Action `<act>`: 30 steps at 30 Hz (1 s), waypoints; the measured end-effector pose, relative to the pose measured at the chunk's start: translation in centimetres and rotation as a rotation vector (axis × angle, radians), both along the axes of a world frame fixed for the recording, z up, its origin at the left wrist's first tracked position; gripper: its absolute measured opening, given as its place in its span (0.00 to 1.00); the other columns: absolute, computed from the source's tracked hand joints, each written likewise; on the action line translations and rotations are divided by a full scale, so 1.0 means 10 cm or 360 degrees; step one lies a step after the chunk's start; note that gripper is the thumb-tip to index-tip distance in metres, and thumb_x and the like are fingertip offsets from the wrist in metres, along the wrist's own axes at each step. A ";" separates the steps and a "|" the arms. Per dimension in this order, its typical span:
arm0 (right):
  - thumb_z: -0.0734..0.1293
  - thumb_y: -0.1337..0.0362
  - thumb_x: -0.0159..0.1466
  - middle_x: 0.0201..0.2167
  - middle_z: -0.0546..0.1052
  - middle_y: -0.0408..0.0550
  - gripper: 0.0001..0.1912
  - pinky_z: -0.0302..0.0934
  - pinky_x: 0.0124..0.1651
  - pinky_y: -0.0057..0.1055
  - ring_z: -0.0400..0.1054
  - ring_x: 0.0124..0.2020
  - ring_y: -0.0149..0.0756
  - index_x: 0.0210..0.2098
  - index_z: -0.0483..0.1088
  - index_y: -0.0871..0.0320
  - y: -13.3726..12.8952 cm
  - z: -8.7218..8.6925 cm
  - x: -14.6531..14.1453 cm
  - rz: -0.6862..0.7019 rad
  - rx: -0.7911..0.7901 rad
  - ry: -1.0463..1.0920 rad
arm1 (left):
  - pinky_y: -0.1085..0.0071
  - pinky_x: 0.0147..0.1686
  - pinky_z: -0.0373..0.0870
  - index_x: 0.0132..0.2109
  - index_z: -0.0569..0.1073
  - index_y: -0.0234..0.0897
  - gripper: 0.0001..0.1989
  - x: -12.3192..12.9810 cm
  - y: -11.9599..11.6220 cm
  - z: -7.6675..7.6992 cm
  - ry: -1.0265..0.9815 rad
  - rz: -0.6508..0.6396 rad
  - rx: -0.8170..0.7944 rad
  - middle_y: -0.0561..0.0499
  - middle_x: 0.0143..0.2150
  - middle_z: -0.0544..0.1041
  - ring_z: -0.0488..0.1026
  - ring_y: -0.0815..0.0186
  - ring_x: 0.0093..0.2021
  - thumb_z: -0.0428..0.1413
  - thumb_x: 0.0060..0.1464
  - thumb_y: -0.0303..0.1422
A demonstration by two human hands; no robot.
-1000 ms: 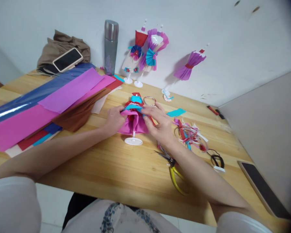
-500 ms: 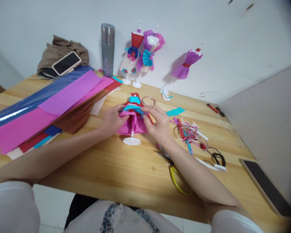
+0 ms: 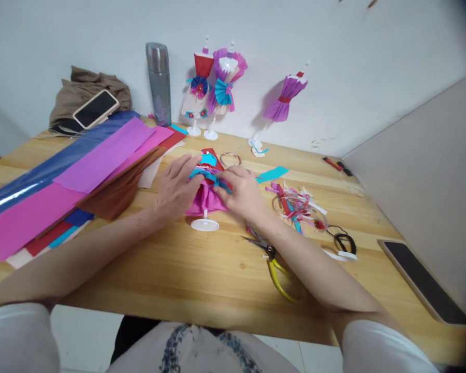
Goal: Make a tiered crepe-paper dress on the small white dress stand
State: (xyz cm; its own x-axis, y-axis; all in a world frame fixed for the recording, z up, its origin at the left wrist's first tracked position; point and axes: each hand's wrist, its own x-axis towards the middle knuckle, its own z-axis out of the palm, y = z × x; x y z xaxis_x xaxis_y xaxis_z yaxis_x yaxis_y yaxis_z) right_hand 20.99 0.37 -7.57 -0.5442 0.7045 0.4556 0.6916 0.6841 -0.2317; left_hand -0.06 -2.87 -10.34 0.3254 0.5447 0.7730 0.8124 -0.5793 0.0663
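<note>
A small mannequin in a pink paper skirt (image 3: 209, 202) stands on a round white base (image 3: 205, 225) at the middle of the table. It has a turquoise top (image 3: 208, 159) and a turquoise strip (image 3: 205, 174) round its waist. On its left side, my left hand (image 3: 176, 187) curves round the waist, its fingertips on the turquoise strip. From the right, my right hand (image 3: 238, 191) pinches the other part of that strip. Red paper shows behind the mannequin.
Yellow-handled scissors (image 3: 281, 280) lie beneath my right forearm, near paper scraps (image 3: 295, 204). Coloured paper sheets (image 3: 104, 155) cover the left side. Three dressed mannequins, one in purple (image 3: 286, 98), and a bottle (image 3: 159, 85) stand by the wall. A phone (image 3: 423, 282) lies at right.
My left hand has moved up and over the mannequin's waist, its fingers more spread across the front. My right hand still pinches the strip, now closer in. The whole view has shifted slightly.
</note>
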 end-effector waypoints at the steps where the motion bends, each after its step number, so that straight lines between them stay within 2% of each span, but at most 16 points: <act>1: 0.69 0.63 0.64 0.41 0.81 0.54 0.09 0.64 0.50 0.46 0.73 0.46 0.50 0.44 0.78 0.57 0.01 0.01 -0.01 -0.0030 0.0005 -0.0022 | 0.48 0.64 0.67 0.41 0.74 0.40 0.07 0.01 0.02 0.00 0.0012 0.0007 0.0019 0.44 0.60 0.74 0.68 0.51 0.64 0.53 0.61 0.25; 5: 0.66 0.66 0.66 0.36 0.81 0.53 0.07 0.62 0.47 0.44 0.74 0.42 0.48 0.35 0.77 0.57 0.06 0.04 -0.04 -0.0150 -0.0014 -0.0010 | 0.51 0.62 0.71 0.39 0.74 0.40 0.08 -0.03 0.03 -0.03 0.0015 0.0007 0.0022 0.45 0.55 0.77 0.70 0.54 0.61 0.54 0.57 0.23; 12: 0.65 0.68 0.64 0.32 0.80 0.52 0.07 0.63 0.45 0.43 0.74 0.40 0.47 0.30 0.74 0.54 0.18 0.05 -0.03 -0.0215 -0.0104 0.0136 | 0.52 0.59 0.72 0.38 0.75 0.40 0.09 -0.11 -0.03 -0.09 0.0009 -0.0104 -0.0002 0.45 0.54 0.78 0.71 0.55 0.60 0.55 0.54 0.21; 16: 0.64 0.68 0.63 0.32 0.79 0.52 0.07 0.65 0.45 0.43 0.73 0.38 0.46 0.31 0.74 0.54 0.18 0.04 0.00 -0.0197 -0.0129 0.0247 | 0.54 0.59 0.72 0.38 0.74 0.40 0.10 -0.11 -0.02 -0.10 -0.0009 -0.0159 0.0045 0.46 0.54 0.78 0.71 0.56 0.59 0.55 0.54 0.20; 20: 0.66 0.64 0.64 0.39 0.81 0.53 0.07 0.65 0.52 0.45 0.73 0.45 0.48 0.40 0.76 0.54 0.12 0.07 -0.03 0.0020 -0.0102 0.0345 | 0.55 0.55 0.73 0.38 0.73 0.40 0.08 -0.08 -0.01 -0.08 0.0018 -0.0113 0.0065 0.45 0.50 0.79 0.72 0.56 0.55 0.55 0.56 0.22; 23: 0.69 0.59 0.63 0.44 0.80 0.54 0.12 0.63 0.56 0.47 0.72 0.49 0.50 0.44 0.76 0.56 0.09 0.12 -0.11 0.0113 -0.0078 0.0243 | 0.57 0.49 0.74 0.39 0.73 0.37 0.07 -0.05 0.00 -0.05 0.0102 -0.0042 0.0136 0.43 0.45 0.78 0.73 0.55 0.48 0.56 0.54 0.22; 26: 0.67 0.64 0.64 0.41 0.80 0.55 0.06 0.62 0.55 0.47 0.72 0.48 0.50 0.38 0.77 0.57 0.12 0.15 -0.20 0.0052 -0.0091 0.0073 | 0.59 0.43 0.73 0.39 0.73 0.35 0.09 -0.04 0.01 -0.02 0.0208 0.0015 0.0157 0.44 0.40 0.78 0.72 0.57 0.41 0.55 0.52 0.20; 30: 0.64 0.69 0.63 0.36 0.79 0.53 0.07 0.62 0.51 0.44 0.72 0.44 0.47 0.31 0.74 0.55 0.21 0.16 -0.25 -0.0067 -0.0082 -0.0007 | 0.61 0.40 0.69 0.36 0.73 0.36 0.09 -0.08 0.03 -0.02 0.0286 -0.0088 0.0114 0.46 0.38 0.77 0.70 0.59 0.38 0.53 0.54 0.18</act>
